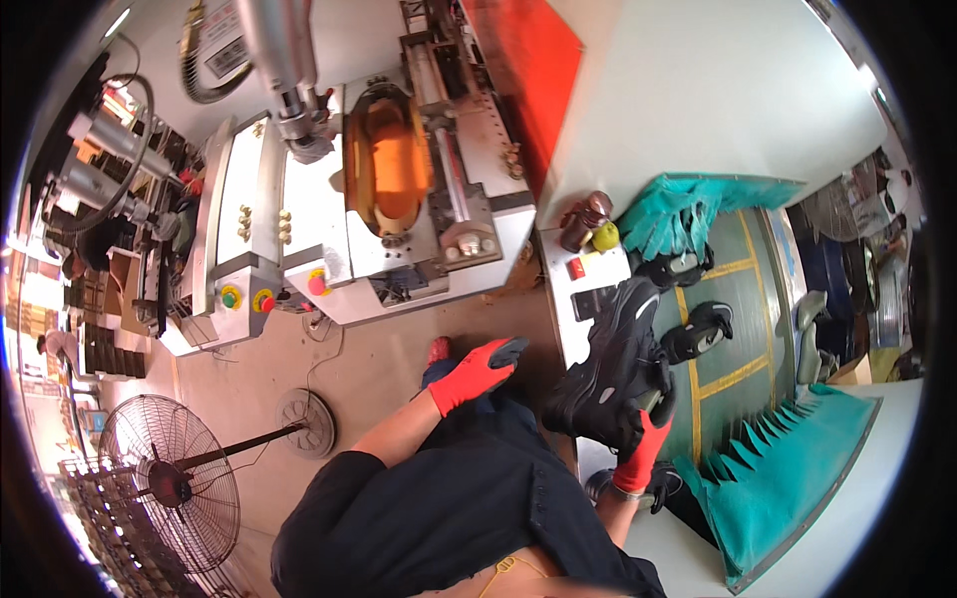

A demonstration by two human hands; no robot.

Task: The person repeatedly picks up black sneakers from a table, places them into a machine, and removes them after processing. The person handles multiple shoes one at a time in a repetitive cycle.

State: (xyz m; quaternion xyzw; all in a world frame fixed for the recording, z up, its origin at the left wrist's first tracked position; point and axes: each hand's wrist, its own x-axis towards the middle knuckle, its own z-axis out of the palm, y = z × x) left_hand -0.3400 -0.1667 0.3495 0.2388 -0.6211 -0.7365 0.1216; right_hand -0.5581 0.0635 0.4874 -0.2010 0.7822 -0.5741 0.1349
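Red gloves with black fingers cover both my hands. In front of my body hovers my left hand (480, 373), its fingers stretched out and nothing in it. On the right, my right hand (646, 436) is closed on a black shoe (655, 401); part of its pale sole shows near my fingers. Beside it, a heap of black shoes (610, 344) lies on the white side table (578, 334), overlapping so that single shoes are hard to tell apart. Another black shoe (698, 334) sits on the green conveyor belt (733, 299), and one more shoe (681, 267) lies farther back there.
Ahead stands a pressing machine with an orange-lit, shoe-shaped mould (394, 164) and a red button (318, 284). Teal strip curtains (688, 204) (788, 478) hang at the conveyor openings. A brown jar (586, 219) stands on the table's far end. A fan (169, 483) stands at left.
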